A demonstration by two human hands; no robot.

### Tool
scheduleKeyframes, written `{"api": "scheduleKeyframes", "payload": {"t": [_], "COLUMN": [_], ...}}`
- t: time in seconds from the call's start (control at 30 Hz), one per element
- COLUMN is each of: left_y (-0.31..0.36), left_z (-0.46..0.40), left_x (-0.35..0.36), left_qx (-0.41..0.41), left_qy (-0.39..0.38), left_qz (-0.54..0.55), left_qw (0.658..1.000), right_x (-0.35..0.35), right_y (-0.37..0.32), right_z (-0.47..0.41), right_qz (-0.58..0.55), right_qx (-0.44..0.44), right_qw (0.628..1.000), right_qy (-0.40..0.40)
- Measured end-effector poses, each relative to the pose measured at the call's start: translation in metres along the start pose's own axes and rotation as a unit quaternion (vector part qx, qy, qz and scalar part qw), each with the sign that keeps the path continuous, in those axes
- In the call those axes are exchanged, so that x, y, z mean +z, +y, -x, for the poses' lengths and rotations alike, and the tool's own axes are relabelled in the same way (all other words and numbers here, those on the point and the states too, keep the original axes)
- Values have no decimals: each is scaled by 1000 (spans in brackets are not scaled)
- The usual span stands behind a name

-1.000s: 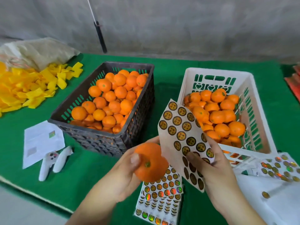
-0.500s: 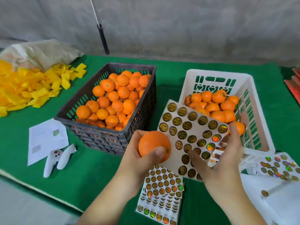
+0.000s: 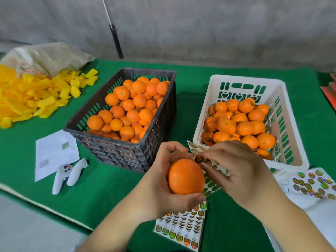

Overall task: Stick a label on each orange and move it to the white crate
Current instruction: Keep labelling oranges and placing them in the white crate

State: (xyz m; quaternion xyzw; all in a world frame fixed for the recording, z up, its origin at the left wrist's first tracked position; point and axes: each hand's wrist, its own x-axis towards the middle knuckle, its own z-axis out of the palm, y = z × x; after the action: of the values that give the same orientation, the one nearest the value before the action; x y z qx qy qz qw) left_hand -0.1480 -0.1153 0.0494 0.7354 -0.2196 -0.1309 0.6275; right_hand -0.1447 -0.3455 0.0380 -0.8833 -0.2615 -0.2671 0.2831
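Step in hand: labelling, as I judge it; one orange (image 3: 186, 176) is up off the worktop (image 3: 112, 186) and a sticker is being brought to its skin.
Left hand (image 3: 161, 180): curled round the orange from the 9 o'clock side, thumb under it, fingers arched over the top.
Right hand (image 3: 234, 170): fingers curled, pinching a label sheet (image 3: 211, 187) that sits against the orange at its 3 o'clock side; fingertips (image 3: 201, 154) meet at a round label (image 3: 198, 158) at the fruit's 1 o'clock edge. Whether that label is free of the sheet cannot be told.
White crate (image 3: 236, 82): at 1 o'clock from the held orange, roughly half full of fruit.
Black crate (image 3: 101, 104): at 11 o'clock, heaped with oranges.
Spare sheets: one (image 3: 181, 226) flat at 6 o'clock, another (image 3: 312, 184) at 3 o'clock.
Next move calls for: pressing the label flat on the skin, then carrying the fruit toward 1 o'clock over the near rim.
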Motion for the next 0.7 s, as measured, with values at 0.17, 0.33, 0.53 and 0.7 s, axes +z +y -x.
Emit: {"api": "scheduleKeyframes", "payload": {"t": [0.17,0.33,0.53,0.7], "left_y": [3,4,5,0], "left_z": [1,1,-2,-3], "left_x": [-3,0,2,9], "left_qx": [1,-12,-35,-29], "left_qy": [-26,-33,-68,-95], "left_qz": [-41,-22,-43,-80], "left_qw": [999,999,996,992], "right_x": [2,-1,-12,-10], "right_y": [0,3,11,18], "right_z": [-2,4,6,9], "right_qz": [18,24,4,7], "right_qx": [-41,-47,-69,-23], "right_qw": [999,998,995,997], "right_qy": [-8,-17,-76,-69]}}
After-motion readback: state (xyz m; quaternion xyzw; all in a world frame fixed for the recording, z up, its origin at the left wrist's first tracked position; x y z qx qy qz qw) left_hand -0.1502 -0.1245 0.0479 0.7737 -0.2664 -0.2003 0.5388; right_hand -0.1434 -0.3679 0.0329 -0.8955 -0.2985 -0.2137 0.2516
